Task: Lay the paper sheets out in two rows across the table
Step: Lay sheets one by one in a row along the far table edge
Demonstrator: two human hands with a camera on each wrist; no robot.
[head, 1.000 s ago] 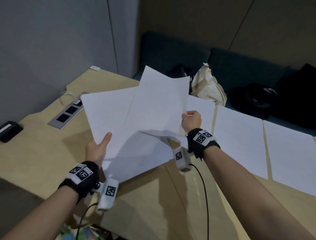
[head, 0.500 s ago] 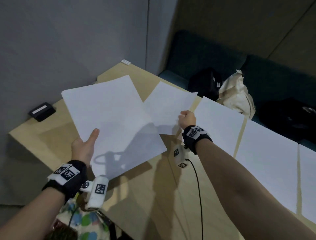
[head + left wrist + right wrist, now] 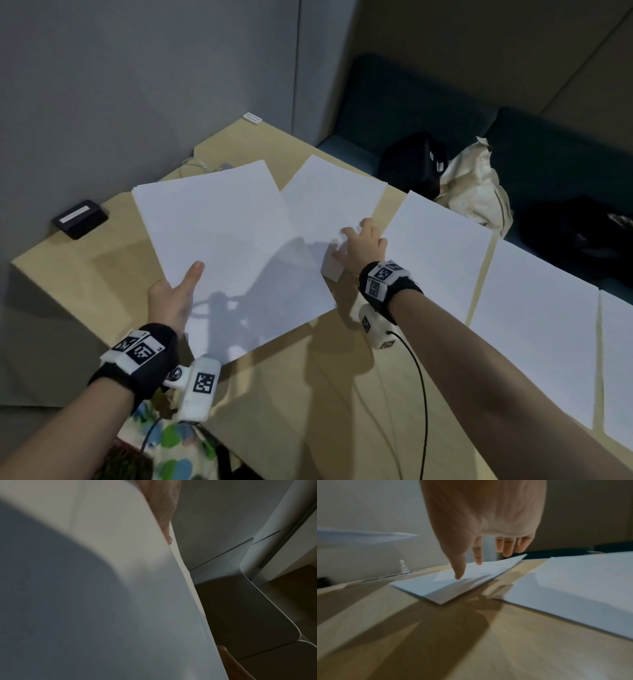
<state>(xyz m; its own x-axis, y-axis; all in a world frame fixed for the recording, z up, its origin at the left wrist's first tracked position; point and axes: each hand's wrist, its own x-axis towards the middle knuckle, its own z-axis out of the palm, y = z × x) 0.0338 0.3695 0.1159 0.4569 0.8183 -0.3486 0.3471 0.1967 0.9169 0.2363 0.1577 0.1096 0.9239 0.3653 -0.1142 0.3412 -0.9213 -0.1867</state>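
We are gripping the white paper stack (image 3: 226, 246) in the left hand (image 3: 171, 301) while the right hand (image 3: 363, 246), fingers spread, is releasing a skewed white sheet (image 3: 329, 202) that is risking an uneven far row.

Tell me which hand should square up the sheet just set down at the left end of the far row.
Right. The right hand is open with fingers hovering over that sheet, while the left hand grips the stack of paper above the table.

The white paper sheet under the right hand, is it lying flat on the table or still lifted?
Mostly down: the white paper sheet lies on the wooden table, its far corner slightly raised. The right hand hovers open, fingers straight.
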